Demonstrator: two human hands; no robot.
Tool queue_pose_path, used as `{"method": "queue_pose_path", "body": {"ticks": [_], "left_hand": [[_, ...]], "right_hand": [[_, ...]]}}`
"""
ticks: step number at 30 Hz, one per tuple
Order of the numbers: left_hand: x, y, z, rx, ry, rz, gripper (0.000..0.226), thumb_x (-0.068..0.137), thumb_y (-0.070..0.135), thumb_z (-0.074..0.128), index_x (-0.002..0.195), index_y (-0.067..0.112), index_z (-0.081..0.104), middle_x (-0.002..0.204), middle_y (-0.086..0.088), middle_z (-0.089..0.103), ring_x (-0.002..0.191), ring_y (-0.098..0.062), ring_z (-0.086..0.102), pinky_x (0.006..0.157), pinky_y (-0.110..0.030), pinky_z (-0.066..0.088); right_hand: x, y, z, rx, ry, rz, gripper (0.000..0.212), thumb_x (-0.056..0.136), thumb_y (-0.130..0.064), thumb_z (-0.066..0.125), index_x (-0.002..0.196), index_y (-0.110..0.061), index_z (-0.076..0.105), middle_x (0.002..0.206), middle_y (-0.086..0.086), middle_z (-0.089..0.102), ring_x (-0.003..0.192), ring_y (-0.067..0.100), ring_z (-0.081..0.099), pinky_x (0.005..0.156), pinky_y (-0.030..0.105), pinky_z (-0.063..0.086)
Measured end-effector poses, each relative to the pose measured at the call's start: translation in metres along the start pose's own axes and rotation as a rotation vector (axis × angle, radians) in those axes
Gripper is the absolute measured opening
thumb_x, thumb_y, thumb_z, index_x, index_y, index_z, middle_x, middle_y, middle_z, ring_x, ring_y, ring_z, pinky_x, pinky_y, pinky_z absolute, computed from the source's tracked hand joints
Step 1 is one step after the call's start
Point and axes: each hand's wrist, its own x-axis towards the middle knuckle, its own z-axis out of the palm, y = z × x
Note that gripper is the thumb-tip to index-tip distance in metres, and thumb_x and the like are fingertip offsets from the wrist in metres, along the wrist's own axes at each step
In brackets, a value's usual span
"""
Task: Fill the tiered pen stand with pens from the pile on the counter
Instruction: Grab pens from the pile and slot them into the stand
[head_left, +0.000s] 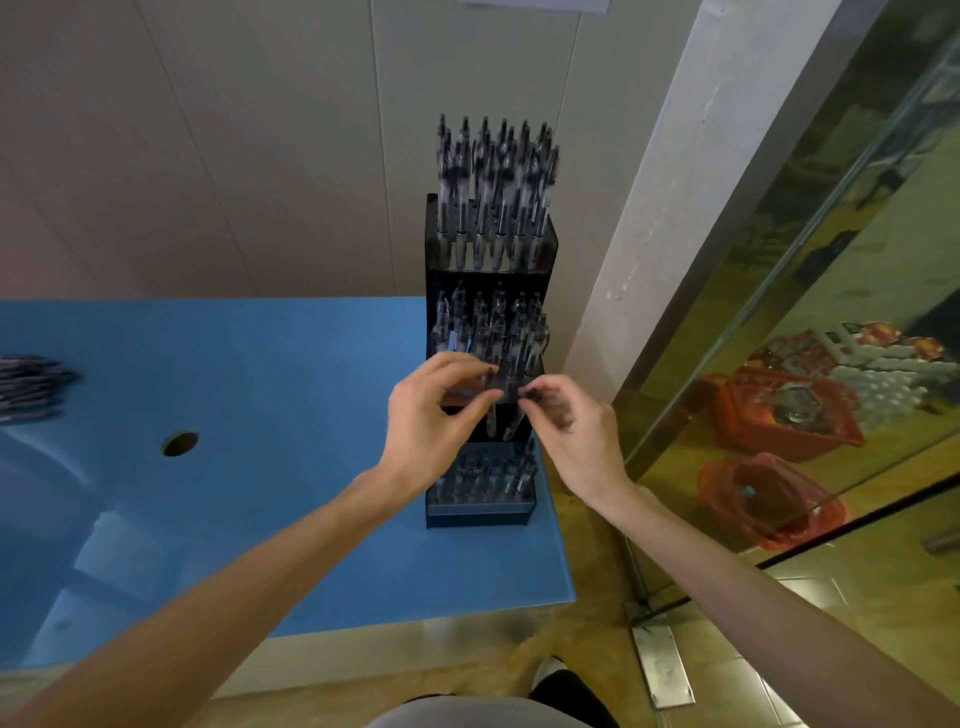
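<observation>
Pens (491, 410) are pinched upright in both hands at frame centre, left hand (436, 415) and right hand (566, 421) curled round one each before the tiered stand (441, 249). Each tip should be lowered straight into an empty slot; the pile (31, 387) lies far left on the blue surface (260, 364).
</observation>
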Motion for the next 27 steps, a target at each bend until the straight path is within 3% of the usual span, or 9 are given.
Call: {"method": "queue_pose_path", "body": {"ticks": [7, 13, 21, 27], "left_hand": [[-0.015, -0.023, 0.008, 0.09, -0.061, -0.062, 0.024, 0.087, 0.018, 0.08, 0.111, 0.016, 0.078, 0.102, 0.01, 0.074, 0.089, 0.0, 0.071, 0.084, -0.027, 0.06], [-0.023, -0.025, 0.012, 0.072, -0.013, -0.13, 0.023, 0.088, 0.019, 0.08, 0.111, 0.016, 0.078, 0.103, 0.01, 0.077, 0.093, 0.003, 0.071, 0.088, -0.026, 0.059], [-0.022, -0.031, 0.017, 0.155, -0.06, -0.129, 0.024, 0.089, 0.021, 0.079, 0.113, 0.018, 0.078, 0.104, 0.01, 0.077, 0.094, 0.002, 0.071, 0.088, -0.025, 0.059], [-0.02, -0.033, 0.014, 0.323, -0.162, -0.124, 0.02, 0.09, 0.03, 0.076, 0.11, 0.032, 0.077, 0.094, 0.019, 0.076, 0.086, 0.003, 0.07, 0.078, -0.023, 0.058]], "right_hand": [[-0.007, 0.013, 0.005, -0.086, -0.029, -0.028, 0.021, 0.092, -0.02, 0.073, 0.113, -0.013, 0.073, 0.104, -0.007, 0.072, 0.09, 0.005, 0.069, 0.075, 0.034, 0.06], [-0.011, 0.011, 0.006, -0.241, -0.054, -0.048, 0.018, 0.091, -0.027, 0.075, 0.108, -0.02, 0.078, 0.099, -0.011, 0.076, 0.083, 0.003, 0.069, 0.073, 0.029, 0.059], [-0.001, 0.004, 0.007, -0.346, -0.119, 0.047, 0.018, 0.094, -0.031, 0.072, 0.109, -0.024, 0.078, 0.094, -0.011, 0.078, 0.077, 0.004, 0.071, 0.068, 0.025, 0.059], [0.004, 0.006, 0.013, -0.306, -0.209, 0.15, 0.019, 0.094, -0.031, 0.07, 0.111, -0.028, 0.078, 0.095, -0.012, 0.078, 0.079, 0.003, 0.071, 0.069, 0.033, 0.062]]}}
